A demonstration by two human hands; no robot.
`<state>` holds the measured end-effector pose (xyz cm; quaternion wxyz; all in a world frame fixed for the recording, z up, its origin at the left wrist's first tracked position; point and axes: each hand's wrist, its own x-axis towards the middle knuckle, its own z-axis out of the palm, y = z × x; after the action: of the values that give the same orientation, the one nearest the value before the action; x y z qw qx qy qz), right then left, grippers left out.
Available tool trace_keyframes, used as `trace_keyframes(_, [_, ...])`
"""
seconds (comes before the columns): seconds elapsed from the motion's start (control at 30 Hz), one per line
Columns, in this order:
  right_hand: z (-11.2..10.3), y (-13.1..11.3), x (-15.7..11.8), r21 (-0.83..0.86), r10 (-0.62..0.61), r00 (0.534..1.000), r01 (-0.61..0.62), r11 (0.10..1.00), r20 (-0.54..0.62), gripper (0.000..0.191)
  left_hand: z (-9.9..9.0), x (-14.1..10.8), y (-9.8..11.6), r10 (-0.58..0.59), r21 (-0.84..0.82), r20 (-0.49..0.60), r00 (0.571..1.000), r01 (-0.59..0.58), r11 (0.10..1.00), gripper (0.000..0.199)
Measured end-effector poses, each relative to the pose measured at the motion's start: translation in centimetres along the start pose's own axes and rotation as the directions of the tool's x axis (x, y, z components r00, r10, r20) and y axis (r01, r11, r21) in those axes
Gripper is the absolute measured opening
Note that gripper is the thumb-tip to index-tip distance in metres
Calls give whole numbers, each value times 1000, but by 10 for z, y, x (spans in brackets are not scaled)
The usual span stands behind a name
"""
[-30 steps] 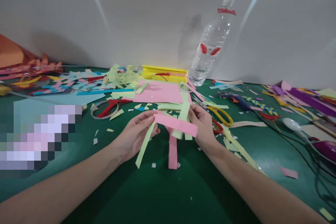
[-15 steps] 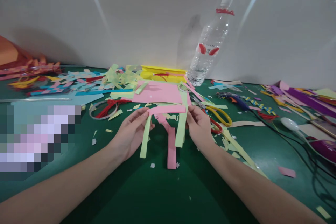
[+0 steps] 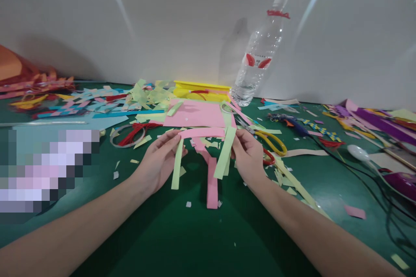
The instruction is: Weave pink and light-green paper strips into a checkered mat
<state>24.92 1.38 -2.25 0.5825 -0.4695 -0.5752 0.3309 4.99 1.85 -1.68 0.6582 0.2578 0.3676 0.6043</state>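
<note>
A pink paper strip [image 3: 203,132] spans the gap between my two hands above the green table. My left hand [image 3: 162,156] pinches its left end, where a narrow light green strip [image 3: 176,166] hangs down. At the right end, my right hand [image 3: 247,151] has its fingers closed on a wider light green strip [image 3: 225,156], which slants down to the left across the pink one. Below, a folded darker pink strip [image 3: 212,184] rests on the table between my hands.
Scissors with yellow and red handles [image 3: 273,142] lie just right of my right hand. Behind are pink paper [image 3: 195,114], a yellow tray [image 3: 203,86] and a tilted plastic bottle [image 3: 258,56]. A glue gun [image 3: 294,125] with a black cable lies at the right.
My left hand has shifted slightly left with the pink strip. The wider green strip at my right hand has swung from nearly upright to a slant, its top now further right.
</note>
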Motion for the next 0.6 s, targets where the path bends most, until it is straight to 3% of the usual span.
trace_keyframes(0.6, [1,-2,-1,-8,41,997,-40,999,59,25,3,-4,0,6,75,-10,1000,-6,997,9])
